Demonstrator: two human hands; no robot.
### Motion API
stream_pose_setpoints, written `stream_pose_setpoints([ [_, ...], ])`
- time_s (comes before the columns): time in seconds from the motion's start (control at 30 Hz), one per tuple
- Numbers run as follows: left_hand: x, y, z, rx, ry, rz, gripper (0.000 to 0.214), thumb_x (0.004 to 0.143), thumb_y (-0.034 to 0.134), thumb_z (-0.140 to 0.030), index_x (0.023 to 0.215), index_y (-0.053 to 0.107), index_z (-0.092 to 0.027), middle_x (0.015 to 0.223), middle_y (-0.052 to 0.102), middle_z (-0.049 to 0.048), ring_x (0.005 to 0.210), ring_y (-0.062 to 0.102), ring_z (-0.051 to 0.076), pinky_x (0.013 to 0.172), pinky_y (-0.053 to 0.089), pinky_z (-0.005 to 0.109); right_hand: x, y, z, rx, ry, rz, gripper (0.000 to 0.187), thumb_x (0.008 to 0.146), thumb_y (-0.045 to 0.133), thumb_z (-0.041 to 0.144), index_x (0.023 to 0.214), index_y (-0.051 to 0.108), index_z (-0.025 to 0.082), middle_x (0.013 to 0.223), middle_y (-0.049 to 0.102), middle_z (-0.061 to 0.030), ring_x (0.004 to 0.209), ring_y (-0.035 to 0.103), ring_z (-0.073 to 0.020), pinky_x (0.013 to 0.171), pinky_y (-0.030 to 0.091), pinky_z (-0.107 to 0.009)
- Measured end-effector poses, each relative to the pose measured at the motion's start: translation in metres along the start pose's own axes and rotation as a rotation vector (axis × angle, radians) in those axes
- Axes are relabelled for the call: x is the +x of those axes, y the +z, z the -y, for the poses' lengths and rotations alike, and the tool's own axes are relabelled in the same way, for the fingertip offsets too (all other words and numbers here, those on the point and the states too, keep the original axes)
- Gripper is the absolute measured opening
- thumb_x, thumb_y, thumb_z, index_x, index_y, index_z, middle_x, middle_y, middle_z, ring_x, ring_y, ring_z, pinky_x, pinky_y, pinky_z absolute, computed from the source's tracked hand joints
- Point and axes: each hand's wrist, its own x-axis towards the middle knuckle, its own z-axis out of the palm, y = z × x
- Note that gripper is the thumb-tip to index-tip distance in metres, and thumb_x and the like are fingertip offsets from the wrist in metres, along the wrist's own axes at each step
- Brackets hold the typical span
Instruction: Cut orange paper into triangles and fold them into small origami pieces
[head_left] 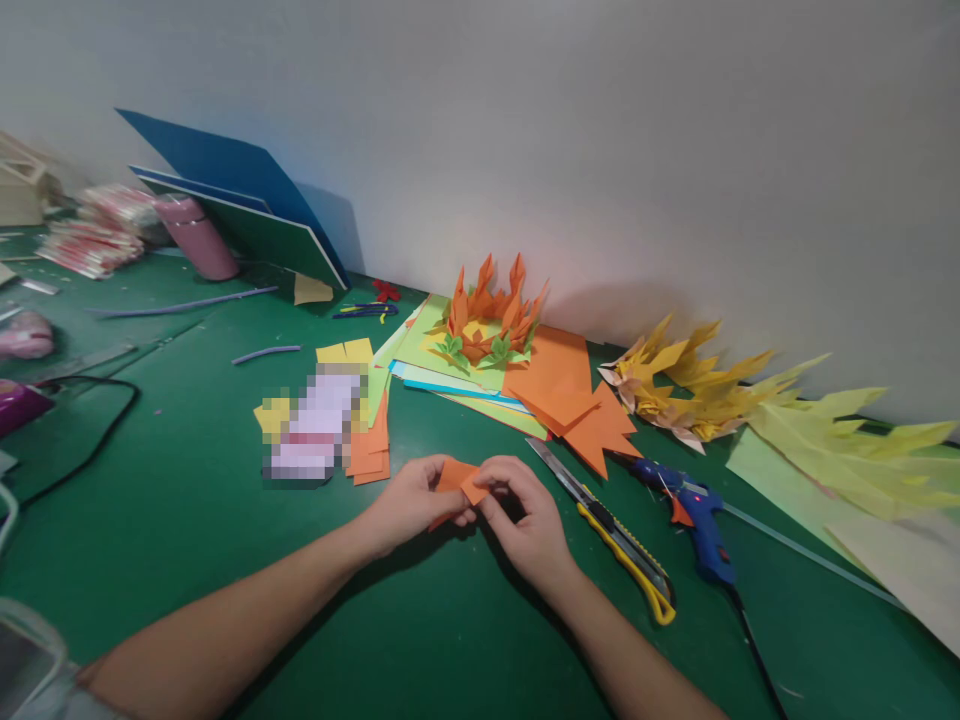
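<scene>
Between my two hands is a small piece of orange paper, partly folded. My left hand pinches its left side, with the thumb on top. The fingers of my right hand close on its right corner, where a flap is bent over. Both hands are just above the green tabletop. Left of them lie more orange paper pieces, stacked beside a blurred-out pale item. A yellow utility knife rests right of my right hand, its blade pointing toward the stacked sheets.
A blue glue gun with a cord lies to the right. Orange folded-paper flower ring sits on coloured sheets by the wall. Yellow paper leaf shapes stand at right. A pink bottle leans near blue boards.
</scene>
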Motion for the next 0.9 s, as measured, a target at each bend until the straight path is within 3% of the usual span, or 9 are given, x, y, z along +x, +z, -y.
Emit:
stream_pose_setpoints([
  [0.47,0.0019,-0.005,0.0034,-0.21,0.006,0.081,0.023,0.056,0.076,-0.027,0.066,0.064,-0.01,0.054,0.066,0.0026,0.049,0.059,0.011,0.056,0.048,0.023,0.0019,-0.0013,0.0022,0.006,-0.035,-0.016,0.014,0.082,0.052,0.013,0.08,0.063,0.022,0.078,0.063,-0.0037,0.077,0.06,-0.0166,0.067,0.05,-0.029],
  [0.9,0.0029,-0.0083,0.0014,-0.228,-0.02,0.146,0.021,0.057,0.075,-0.024,0.068,0.066,-0.009,0.057,0.067,0.0039,0.05,0.06,0.01,0.056,0.049,0.021,-0.0005,-0.0017,0.0012,0.021,-0.015,0.004,0.011,0.08,0.053,0.014,0.077,0.061,0.021,0.076,0.064,-0.0034,0.072,0.062,-0.0158,0.065,0.051,-0.028],
])
